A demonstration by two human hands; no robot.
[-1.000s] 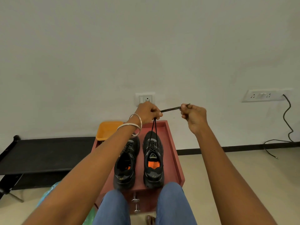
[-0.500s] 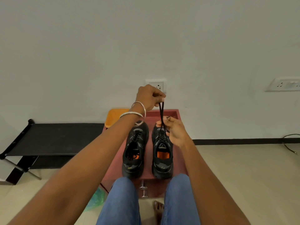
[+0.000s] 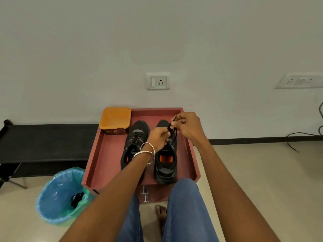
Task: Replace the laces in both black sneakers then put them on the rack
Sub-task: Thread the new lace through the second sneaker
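Note:
Two black sneakers stand side by side, toes toward the wall, on a reddish-brown tray table (image 3: 104, 154). The left sneaker (image 3: 134, 137) is laced. The right sneaker (image 3: 166, 165) shows an orange insole. Above its tongue, my left hand (image 3: 158, 137) and my right hand (image 3: 187, 126) meet and both pinch the black lace (image 3: 172, 130), which is bunched between the fingers. One lace end sticks up past my right thumb. The sneaker's eyelets are hidden behind my hands.
An orange-lidded box (image 3: 115, 119) sits at the tray's back left corner. A bin with a blue-green liner (image 3: 59, 194) stands on the floor to the left, something dark inside. A low black rack (image 3: 43, 142) runs along the wall on the left. My knees are below the tray.
Both hands came down from holding the lace stretched high above the shoe to close over its tongue, now bunching the lace between them. The view tilted downward.

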